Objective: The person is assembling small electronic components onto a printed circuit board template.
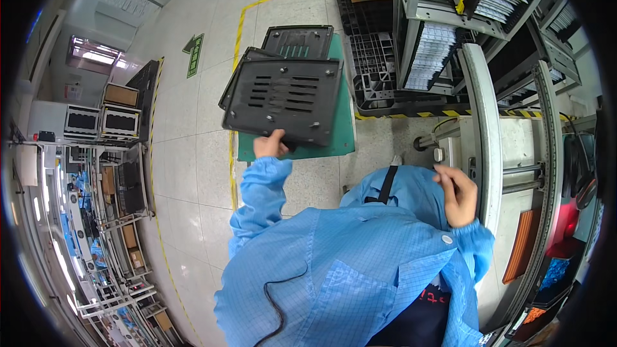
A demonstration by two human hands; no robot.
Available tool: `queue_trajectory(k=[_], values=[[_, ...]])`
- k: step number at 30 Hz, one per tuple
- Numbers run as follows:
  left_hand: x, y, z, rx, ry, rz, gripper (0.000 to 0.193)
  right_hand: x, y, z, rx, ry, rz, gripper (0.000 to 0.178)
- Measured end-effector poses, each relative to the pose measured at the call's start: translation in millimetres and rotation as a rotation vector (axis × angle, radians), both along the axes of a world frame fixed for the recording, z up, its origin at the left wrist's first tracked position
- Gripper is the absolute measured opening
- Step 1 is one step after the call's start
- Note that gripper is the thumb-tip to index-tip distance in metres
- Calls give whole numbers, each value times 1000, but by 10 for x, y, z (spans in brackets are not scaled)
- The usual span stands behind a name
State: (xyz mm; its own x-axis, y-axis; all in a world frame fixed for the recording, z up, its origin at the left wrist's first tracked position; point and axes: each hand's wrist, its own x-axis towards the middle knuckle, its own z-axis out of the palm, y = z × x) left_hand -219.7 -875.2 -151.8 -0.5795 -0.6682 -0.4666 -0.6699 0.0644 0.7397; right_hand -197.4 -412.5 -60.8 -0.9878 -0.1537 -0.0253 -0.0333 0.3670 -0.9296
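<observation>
My left hand (270, 146) is closed on the near edge of a black slotted panel (267, 106), with the thumb on top and the other fingers hidden beneath. The panel has rows of slots and several small metal studs. It overlaps other black panels (297, 40) behind it, above a green tabletop (347, 115). My right hand (457, 198) is beside the pale upright rail, away from the panels. Its fingers are loosely curled with a gap between them, and nothing shows in them.
At the far right, metal racks (421, 9) hold stacked flat parts, next to black plastic pallets (373, 58). A pale machine rail (485, 135) runs close to my right arm. Yellow floor tape (238, 38) passes left of the table. Shelving (116, 238) lines the left side.
</observation>
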Motion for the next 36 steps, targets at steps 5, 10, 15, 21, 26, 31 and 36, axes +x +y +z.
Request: queue_trajectory(k=[5, 10, 15, 21, 26, 31, 36], values=[[-97, 145, 581, -139, 0, -206, 43, -496, -449, -842, -187, -253, 193, 41], [-736, -1398, -144, -936, -361, -350, 47, -1124, -1553, -1008, 230, -144, 227, 45], [-1803, -770, -400, -581, 239, -1053, 46, -1250, -2275, -1384, -24, -164, 325, 53], [-1895, -950, 96, -6, 437, -1216, 46, -241, -1086, -338, -292, -45, -7, 48], [-1185, 420, 879, 437, 471, -1068, 47, 710, 226, 259, -32, 307, -498, 57], [-945, 2690, 1606, 769, 418, -1355, 49, 2025, 1110, 875, 61, 109, -921, 53], [-740, 4661, 1642, 715, 149, -1713, 41, 3018, 1434, 475, -206, 95, -1304, 51]])
